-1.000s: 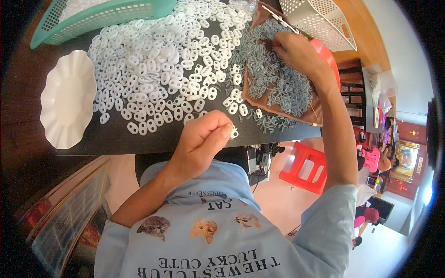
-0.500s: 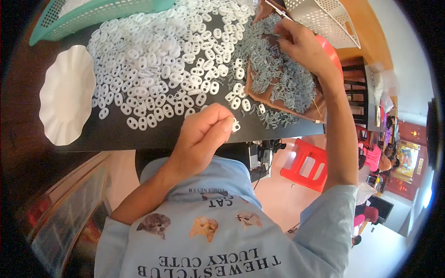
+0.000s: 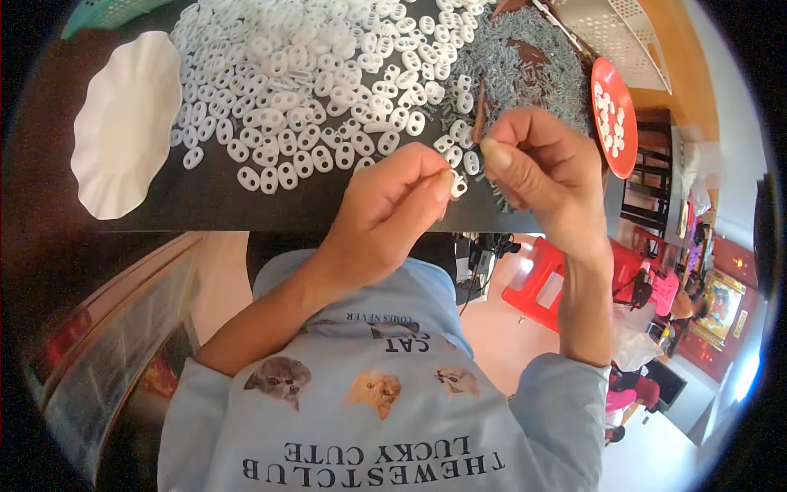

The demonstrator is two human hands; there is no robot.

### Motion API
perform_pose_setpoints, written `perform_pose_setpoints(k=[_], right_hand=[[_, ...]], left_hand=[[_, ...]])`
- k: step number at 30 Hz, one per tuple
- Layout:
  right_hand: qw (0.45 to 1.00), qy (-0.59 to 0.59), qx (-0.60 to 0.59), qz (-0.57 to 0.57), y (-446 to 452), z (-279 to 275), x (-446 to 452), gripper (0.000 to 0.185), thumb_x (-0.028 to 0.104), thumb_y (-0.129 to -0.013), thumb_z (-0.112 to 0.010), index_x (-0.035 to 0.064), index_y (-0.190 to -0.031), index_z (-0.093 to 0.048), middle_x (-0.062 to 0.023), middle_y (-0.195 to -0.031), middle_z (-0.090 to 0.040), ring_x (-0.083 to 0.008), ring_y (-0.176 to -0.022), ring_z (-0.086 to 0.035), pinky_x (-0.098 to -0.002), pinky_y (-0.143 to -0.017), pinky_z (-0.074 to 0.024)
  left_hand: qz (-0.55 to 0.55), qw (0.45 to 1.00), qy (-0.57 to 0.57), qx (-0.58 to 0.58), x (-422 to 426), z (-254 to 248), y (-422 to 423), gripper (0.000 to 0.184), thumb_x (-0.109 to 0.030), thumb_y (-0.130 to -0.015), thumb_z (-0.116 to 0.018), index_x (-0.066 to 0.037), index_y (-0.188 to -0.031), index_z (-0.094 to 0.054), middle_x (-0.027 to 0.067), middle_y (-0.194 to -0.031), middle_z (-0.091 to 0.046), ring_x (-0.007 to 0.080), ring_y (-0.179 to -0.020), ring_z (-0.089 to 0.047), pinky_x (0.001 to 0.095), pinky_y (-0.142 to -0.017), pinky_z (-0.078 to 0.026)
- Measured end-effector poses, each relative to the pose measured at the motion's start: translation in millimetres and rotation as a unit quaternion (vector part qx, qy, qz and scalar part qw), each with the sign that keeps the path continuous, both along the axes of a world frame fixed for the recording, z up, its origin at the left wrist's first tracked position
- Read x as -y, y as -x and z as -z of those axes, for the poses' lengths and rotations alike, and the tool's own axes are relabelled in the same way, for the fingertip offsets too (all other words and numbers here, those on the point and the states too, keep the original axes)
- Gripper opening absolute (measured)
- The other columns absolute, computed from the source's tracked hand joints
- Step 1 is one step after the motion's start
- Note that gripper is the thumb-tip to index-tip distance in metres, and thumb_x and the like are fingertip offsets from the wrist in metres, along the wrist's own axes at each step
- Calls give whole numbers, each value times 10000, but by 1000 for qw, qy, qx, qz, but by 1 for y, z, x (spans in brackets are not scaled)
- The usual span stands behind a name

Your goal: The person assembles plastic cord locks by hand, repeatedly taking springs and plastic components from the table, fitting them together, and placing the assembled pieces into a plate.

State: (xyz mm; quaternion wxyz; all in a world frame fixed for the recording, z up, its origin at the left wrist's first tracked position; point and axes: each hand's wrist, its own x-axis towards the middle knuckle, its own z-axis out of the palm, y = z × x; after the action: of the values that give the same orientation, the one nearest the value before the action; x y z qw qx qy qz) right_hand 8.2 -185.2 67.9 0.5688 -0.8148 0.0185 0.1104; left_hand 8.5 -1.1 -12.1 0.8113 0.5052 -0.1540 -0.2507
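My left hand [image 3: 392, 209] is closed in a pinch on a small white plastic cord lock piece [image 3: 459, 185], which pokes out past the thumb and fingertip. Close beside it on the right, my right hand [image 3: 548, 176] has thumb and forefinger pressed together; whatever lies between them is too small or hidden to name. Many white oval two-holed pieces [image 3: 303, 162] spread over the dark table in front of my hands. Behind my right hand lies a heap of small grey metal springs [image 3: 525, 78] on brown cloth.
A white wavy-edged dish [image 3: 127, 123] lies at the left of the table [image 3: 229, 209]. A red plate [image 3: 625, 156] with several white pieces sits at the right, near a cream perforated basket [image 3: 611, 37]. A green basket [image 3: 106, 12] shows at top left. Red stools [image 3: 537, 283] stand below.
My right hand has come from the spring heap down beside my left hand. The left still pinches the white piece. The view has shifted, so the red plate shows more fully.
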Motion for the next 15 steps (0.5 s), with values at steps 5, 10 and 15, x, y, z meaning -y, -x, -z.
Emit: perform_pose_setpoints(k=[5, 10, 15], right_hand=[[997, -77, -13, 21, 10, 3, -9, 128, 113, -930, -616, -14, -933, -598, 15, -760, -575, -39, -676, -496, -187, -590, -398], [998, -61, 13, 22, 14, 9, -11, 128, 108, -937, -607, -19, -930, -595, 12, -792, -583, -45, -735, -503, -197, -653, -421], [997, -79, 17, 12, 16, 13, -11, 141, 123, -934, -618, -16, -926, -598, 19, -787, -583, -42, -727, -494, -195, -642, -420]], left_hand=[[-5, 1000, 7, 18, 0, 2, 0, 188, -189, -1002, -463, -23, -943, -530, -21, -700, -466, 32, -557, -362, 192, -483, -295], [-3, 999, 5, 37, -1, 5, 0, 203, -207, -1004, -465, -25, -949, -537, -24, -699, -469, 32, -555, -364, 191, -482, -295], [-4, 999, 17, 38, 1, 6, 1, 205, -208, -1003, -466, -23, -955, -540, -26, -696, -465, 31, -554, -363, 191, -485, -297]])
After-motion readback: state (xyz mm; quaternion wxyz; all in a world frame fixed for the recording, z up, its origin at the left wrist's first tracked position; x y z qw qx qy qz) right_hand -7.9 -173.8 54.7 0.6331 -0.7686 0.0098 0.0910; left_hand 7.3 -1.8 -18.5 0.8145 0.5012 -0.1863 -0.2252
